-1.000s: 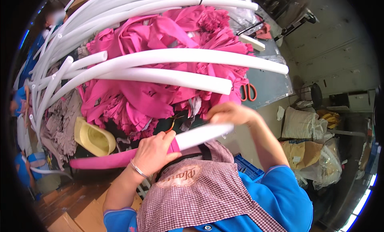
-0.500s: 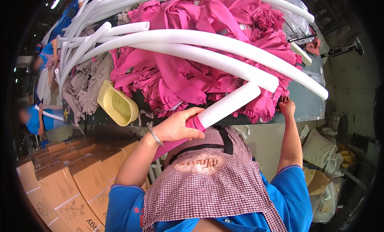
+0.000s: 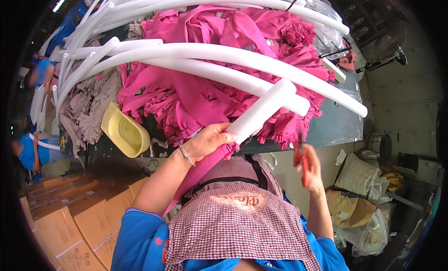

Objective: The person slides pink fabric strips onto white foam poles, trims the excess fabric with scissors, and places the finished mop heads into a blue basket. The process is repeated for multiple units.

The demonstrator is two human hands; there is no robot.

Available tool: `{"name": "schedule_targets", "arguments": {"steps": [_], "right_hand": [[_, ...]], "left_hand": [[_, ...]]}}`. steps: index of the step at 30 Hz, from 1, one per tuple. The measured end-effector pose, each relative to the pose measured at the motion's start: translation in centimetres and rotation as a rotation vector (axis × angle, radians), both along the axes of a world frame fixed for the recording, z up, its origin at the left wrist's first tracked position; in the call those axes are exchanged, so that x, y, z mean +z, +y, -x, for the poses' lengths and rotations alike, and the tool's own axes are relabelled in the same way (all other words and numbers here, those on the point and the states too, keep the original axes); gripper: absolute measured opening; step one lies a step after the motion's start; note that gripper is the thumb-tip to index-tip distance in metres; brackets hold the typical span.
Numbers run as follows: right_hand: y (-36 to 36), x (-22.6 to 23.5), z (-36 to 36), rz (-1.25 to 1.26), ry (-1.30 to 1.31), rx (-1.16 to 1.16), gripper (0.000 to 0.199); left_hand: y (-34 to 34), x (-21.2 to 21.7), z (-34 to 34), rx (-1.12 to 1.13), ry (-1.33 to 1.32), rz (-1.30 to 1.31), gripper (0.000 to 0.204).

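My left hand (image 3: 210, 141) is closed round a white foam tube (image 3: 263, 110) where a pink fabric sleeve (image 3: 201, 170) covers it. The bare white end points up and to the right, over the table edge; the sleeved part runs down beneath my left forearm. My right hand (image 3: 311, 170) grips red-handled scissors (image 3: 304, 164) in front of the table, right of the tube and apart from it. Their dark blades point upward and are blurred. Close beyond both hands lies a heap of pink fabric sleeves (image 3: 196, 91), with long white foam tubes (image 3: 242, 56) across it.
A yellow scoop-like tub (image 3: 126, 133) stands at the table's near edge, beside grey fabric sleeves (image 3: 88, 105). Cardboard boxes (image 3: 84, 215) are stacked at lower left. Sacks and plastic bags (image 3: 364, 196) lie at right. Two people in blue (image 3: 35, 147) are at the far left.
My right hand has come off the table's right side and moved left and toward me, now with the scissors plainly in it. My left hand still holds the sleeved tube.
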State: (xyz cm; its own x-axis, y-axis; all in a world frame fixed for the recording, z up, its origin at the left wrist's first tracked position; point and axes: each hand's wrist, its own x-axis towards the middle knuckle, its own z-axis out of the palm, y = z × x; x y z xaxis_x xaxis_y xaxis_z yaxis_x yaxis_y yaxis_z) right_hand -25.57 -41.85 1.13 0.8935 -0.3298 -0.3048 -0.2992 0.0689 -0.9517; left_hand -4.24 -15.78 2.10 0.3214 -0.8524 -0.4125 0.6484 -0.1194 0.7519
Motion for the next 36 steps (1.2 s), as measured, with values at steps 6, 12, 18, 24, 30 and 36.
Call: {"name": "schedule_targets", "arguments": {"steps": [6,12,18,24,30,36], "right_hand": [[5.2,1.4,-2.4,0.349,0.235,0.505,0.081],[8.1,1.9,-5.4,0.397,0.137,0.706,0.084],[9.7,1.6,-7.3,0.407,0.123,0.864,0.083],[10.9,0.9,-7.9,0.429,0.156,0.874,0.049],[10.8,0.2,-7.8,0.674,-0.085,0.853,0.043],[6.8,-3.8,-7.4,0.795,-0.146,0.873,0.046]], "left_hand": [[1.8,0.2,-0.7,0.072,-0.026,0.004,0.033],[4.9,-0.3,1.5,0.108,-0.097,0.017,0.031],[6.9,-1.2,3.2,0.175,-0.237,-0.033,0.025],[8.2,-3.1,4.4,0.097,-0.357,-0.203,0.028],[7.6,-3.3,3.6,0.136,-0.059,-0.111,0.050],[8.7,-3.9,2.6,0.253,-0.179,-0.197,0.044]]}}
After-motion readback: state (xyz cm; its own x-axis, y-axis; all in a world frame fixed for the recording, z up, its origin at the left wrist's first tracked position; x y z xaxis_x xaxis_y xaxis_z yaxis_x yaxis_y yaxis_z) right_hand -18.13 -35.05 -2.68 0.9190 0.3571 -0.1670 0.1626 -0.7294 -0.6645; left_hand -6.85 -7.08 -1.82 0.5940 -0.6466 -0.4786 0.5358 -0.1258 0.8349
